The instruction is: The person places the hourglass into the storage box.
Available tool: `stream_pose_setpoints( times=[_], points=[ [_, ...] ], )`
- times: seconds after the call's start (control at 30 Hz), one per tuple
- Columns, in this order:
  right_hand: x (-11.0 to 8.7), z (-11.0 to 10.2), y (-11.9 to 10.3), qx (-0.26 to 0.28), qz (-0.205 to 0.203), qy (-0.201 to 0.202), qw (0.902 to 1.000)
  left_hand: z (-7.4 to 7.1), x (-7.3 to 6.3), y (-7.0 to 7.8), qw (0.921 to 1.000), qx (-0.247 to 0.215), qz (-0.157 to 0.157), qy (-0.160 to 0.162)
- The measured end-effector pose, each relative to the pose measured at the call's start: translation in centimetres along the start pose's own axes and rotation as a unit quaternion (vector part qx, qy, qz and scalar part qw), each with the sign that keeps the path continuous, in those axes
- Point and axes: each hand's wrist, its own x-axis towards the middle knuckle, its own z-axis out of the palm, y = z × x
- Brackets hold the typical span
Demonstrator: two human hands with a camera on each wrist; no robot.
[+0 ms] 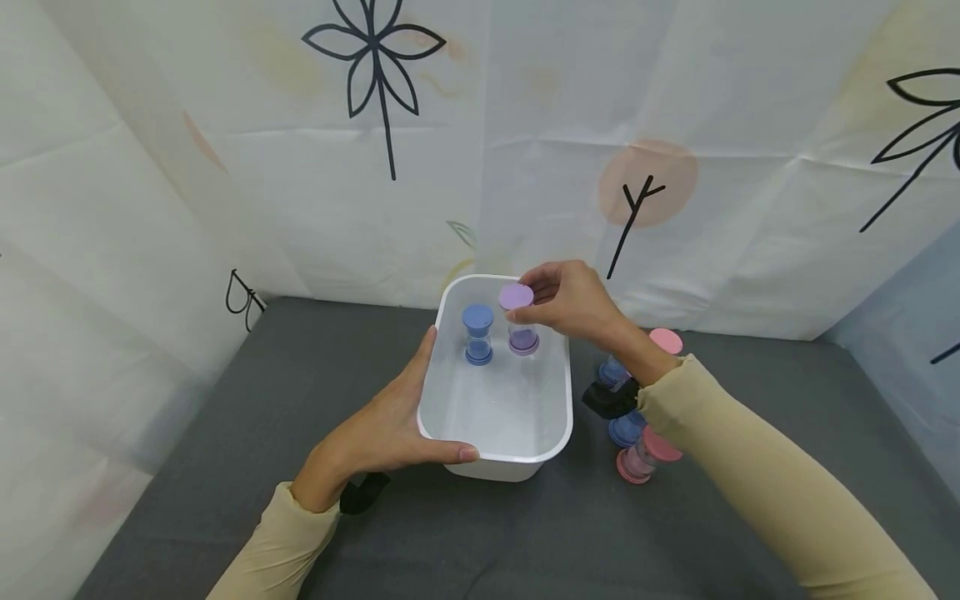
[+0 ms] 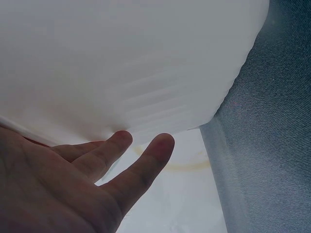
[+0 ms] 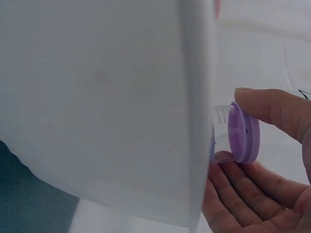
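The left hand (image 1: 386, 429) is open at the near left corner of the white bin (image 1: 495, 421), its thumb stretched along the near rim and its extended fingers against the outside of the left wall. A black wrist device (image 1: 363, 492) sits behind that hand, just off the same corner. The bin stands on a dark grey tabletop (image 1: 420, 546).

To the right of the bin's near part, a pink timer (image 1: 645, 457) leans at a tilt, with a blue base (image 1: 627, 429) just beside it, mostly hidden by the right sleeve (image 1: 757, 458). A little farther along the bin's right side are another blue piece (image 1: 612, 372) and a pink cap (image 1: 666, 340), both partly covered by the right forearm.

Inside the bin, toward its far end, a blue timer (image 1: 477, 334) stands upright near the left wall. Just right of it and slightly farther back, the right hand (image 1: 573, 302) reaches over the bin's right rim, pinching the purple timer (image 1: 523, 335) near its top between thumb and fingers. The timer is nearly upright, its cap above the rim; whether its base touches the bin's floor I cannot tell.

Beyond the bin hangs a pale cloth (image 1: 540, 200) printed with black plant outlines.
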Motion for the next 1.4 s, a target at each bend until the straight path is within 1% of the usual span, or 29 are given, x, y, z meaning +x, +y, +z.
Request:
stream_pose_setpoints(
  times=[0.1, 0.2, 0.33, 0.7, 0.87, 1.17, 1.4],
  points=[
    [0.0, 0.2, 0.2, -0.01, 0.001, -0.002, 0.9999, 0.0, 0.1, -0.4, 1.0, 0.0, 0.001, -0.001],
    [0.1, 0.3, 0.4, -0.013, 0.003, -0.005, 0.9999, 0.1, 0.2, -1.8, 1.0, -0.001, 0.004, -0.001],
    [0.3, 0.5, 0.8, -0.015, 0.006, -0.01, 0.9998, 0.1, 0.1, -1.7, 1.0, 0.0, -0.001, 0.0],
    [0.7, 0.8, 0.9, -0.022, -0.002, -0.015, 0.9996, 0.1, 0.2, -1.8, 1.0, 0.008, 0.004, 0.002],
    [0.8, 0.9, 1.0, -0.028, 0.005, -0.018, 0.9994, 0.1, 0.1, -1.8, 1.0, 0.007, 0.004, 0.0],
    [1.1, 0.9, 0.6, -0.05, 0.023, -0.029, 0.9981, 0.1, 0.1, -1.8, 0.9998, 0.018, -0.002, 0.007],
    [1.1, 0.8, 0.7, -0.057, 0.015, -0.031, 0.9978, 0.2, 0.1, -1.8, 0.9999, 0.013, 0.001, 0.006]
  ],
)
